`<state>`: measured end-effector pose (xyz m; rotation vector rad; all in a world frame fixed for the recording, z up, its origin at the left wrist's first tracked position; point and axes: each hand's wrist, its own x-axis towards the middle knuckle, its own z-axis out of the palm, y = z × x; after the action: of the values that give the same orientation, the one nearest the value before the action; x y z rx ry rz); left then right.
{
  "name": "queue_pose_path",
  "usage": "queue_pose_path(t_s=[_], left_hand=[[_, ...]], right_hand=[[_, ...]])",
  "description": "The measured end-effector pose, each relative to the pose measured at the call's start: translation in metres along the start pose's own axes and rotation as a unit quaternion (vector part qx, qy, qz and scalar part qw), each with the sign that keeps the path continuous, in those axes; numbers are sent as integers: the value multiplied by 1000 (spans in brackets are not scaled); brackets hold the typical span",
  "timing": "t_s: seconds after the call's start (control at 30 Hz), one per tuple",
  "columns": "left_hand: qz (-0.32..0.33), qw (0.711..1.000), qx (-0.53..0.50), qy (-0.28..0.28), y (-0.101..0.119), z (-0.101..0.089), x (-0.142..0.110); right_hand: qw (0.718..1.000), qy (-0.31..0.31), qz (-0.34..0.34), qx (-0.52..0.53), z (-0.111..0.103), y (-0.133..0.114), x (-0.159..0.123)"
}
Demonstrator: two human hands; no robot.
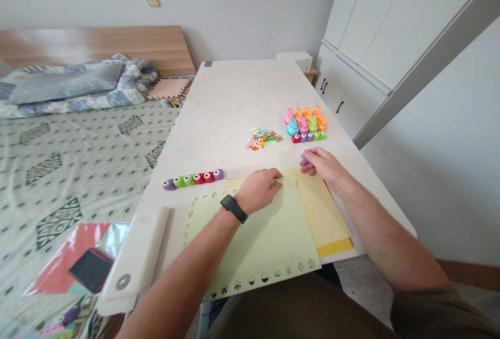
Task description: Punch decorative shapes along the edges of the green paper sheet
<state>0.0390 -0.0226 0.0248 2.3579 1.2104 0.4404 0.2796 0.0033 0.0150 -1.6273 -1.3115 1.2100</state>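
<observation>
A pale green sheet of paper lies at the table's near edge, its front edge overhanging. Cut-out shapes, among them stars, flowers and a heart, run along its near and left edges. My left hand, wearing a black watch, has its fingers closed at the sheet's far edge. My right hand pinches a small purple craft punch above the far right corner of the paper stack. Pale yellow paper lies partly under the green sheet, with a deeper yellow sheet below.
A row of small craft punches stands to the left, and larger coloured punches at the right. Paper cut-outs lie piled between. A long white device sits along the left table edge, beside a bed.
</observation>
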Motion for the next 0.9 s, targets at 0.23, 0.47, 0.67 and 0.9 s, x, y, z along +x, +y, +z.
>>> queue_pose_path(t_s=[0.23, 0.47, 0.67, 0.9], left_hand=[[12, 999, 21, 22, 0, -1, 0], [17, 999, 23, 41, 1, 1, -1], [5, 999, 25, 34, 0, 1, -1], [6, 999, 23, 31, 0, 0, -1]], right_hand=[[999, 28, -13, -18, -3, 4, 2], [1000, 22, -10, -18, -4, 4, 2], [998, 62, -24, -19, -5, 6, 5], [997, 67, -27, -29, -5, 7, 5]])
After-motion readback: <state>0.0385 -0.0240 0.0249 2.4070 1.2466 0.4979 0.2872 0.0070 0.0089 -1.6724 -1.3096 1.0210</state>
